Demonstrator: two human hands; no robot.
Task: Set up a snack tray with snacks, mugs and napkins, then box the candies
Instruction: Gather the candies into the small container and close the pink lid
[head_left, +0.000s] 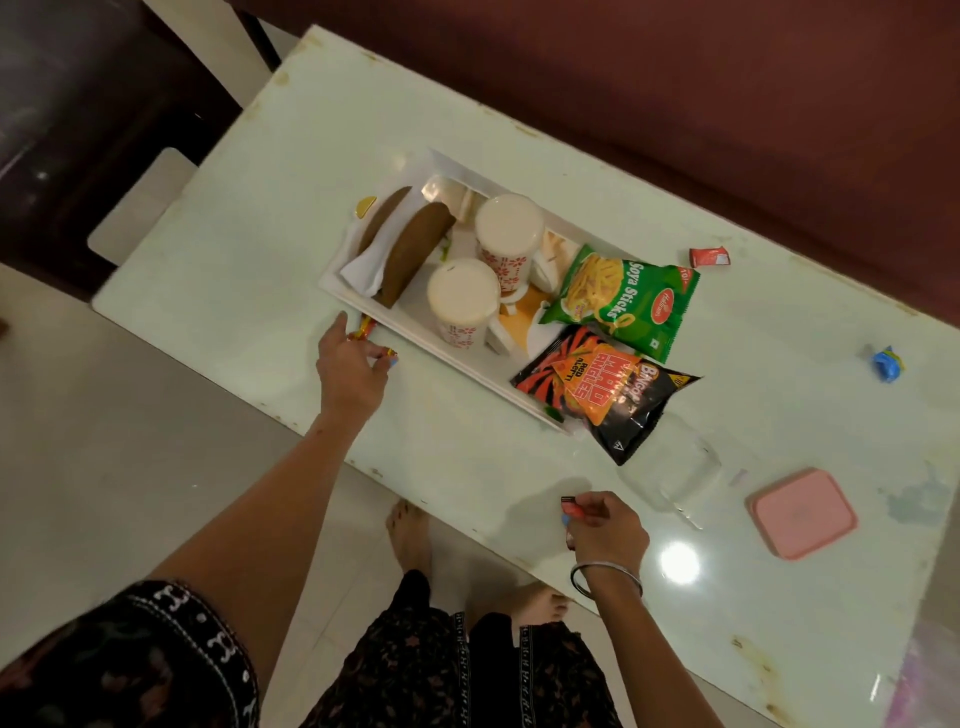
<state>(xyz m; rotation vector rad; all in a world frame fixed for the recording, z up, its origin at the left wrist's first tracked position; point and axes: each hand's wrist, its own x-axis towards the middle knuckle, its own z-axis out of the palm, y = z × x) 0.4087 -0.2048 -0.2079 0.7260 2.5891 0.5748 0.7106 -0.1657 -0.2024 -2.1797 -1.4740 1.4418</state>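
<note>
A person stands at a pale glossy table (467, 130), both arms reaching over it. The left hand (350, 366) curls its fingers around a small red-and-yellow wrapped candy (363, 328) lying just beside the near rim of a white rectangular tray (415, 332). The right hand (605, 527), a metal bangle (602, 574) at the wrist, pinches a small red wrapped candy (570, 505) between thumb and fingertips near the table's front edge. On the tray stand two white mugs with red flower prints (509, 236), beside white folded napkins (363, 265), a green packet of soya sticks (623, 301) and a black-and-orange snack packet (605, 397). A clear plastic box (670, 467) and its pink square lid (802, 512) sit to the right. A red candy (709, 256) and a blue candy (887, 362) lie loose on the table, well apart.
</note>
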